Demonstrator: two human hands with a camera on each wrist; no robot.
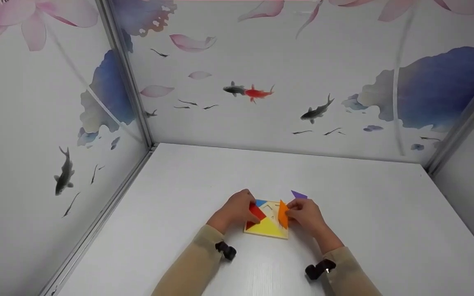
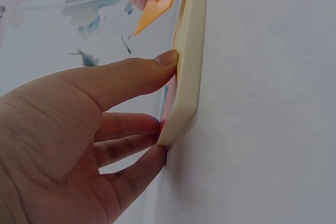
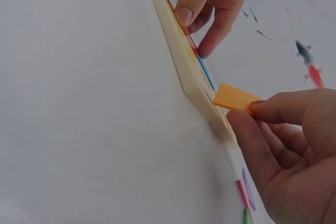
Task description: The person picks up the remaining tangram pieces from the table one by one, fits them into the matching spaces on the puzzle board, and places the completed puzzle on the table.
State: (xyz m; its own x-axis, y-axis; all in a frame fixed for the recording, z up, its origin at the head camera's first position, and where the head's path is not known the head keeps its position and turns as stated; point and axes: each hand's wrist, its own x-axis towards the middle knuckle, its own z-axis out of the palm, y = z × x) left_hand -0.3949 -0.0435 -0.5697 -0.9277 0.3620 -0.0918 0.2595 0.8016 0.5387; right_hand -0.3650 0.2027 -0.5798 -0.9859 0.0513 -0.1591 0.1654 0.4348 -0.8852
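Note:
A square wooden tangram board (image 1: 266, 236) lies on the table, with a yellow triangle (image 1: 268, 227), a red piece (image 1: 256, 211) and a blue piece (image 1: 261, 202) set in it. Bare pale wood shows in its right part. My left hand (image 1: 237, 209) rests at the board's left side, its thumb and fingers spread and touching the face and edge. An orange tangram piece (image 3: 236, 97) is pinched between thumb and fingertips of my right hand (image 1: 309, 216), tilted up over the board's right edge. Beyond that hand lies a purple piece (image 1: 298, 194), partly hidden.
Past the right hand, the right wrist view also shows a thin red piece (image 3: 242, 193) and a green piece (image 3: 245, 216) on the white table (image 1: 204, 172). Printed panels with fish and petals (image 1: 261, 74) enclose the table at the back and sides.

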